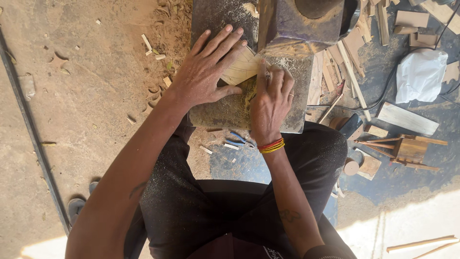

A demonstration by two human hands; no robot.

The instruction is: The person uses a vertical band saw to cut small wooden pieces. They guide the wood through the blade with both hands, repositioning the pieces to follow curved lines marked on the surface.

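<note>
Black-trousered knees nearest. Left hand [207, 72] flat, fingers spread, pressing wood piece [241, 67] onto dusty counter [225, 112] by the machine [302, 24]. Right hand [270, 96], fingers curled together, pinches its near edge. Thin, light, stiff, prob brittle; hold by edges, w/ palm flat on top.

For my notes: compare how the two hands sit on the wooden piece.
The left hand lies flat, fingers spread, over the wooden piece; the right hand is curled, pressing its near edge. The right wrist wears red and yellow bangles; the left is bare. Both press on the dusty metal table.
</note>
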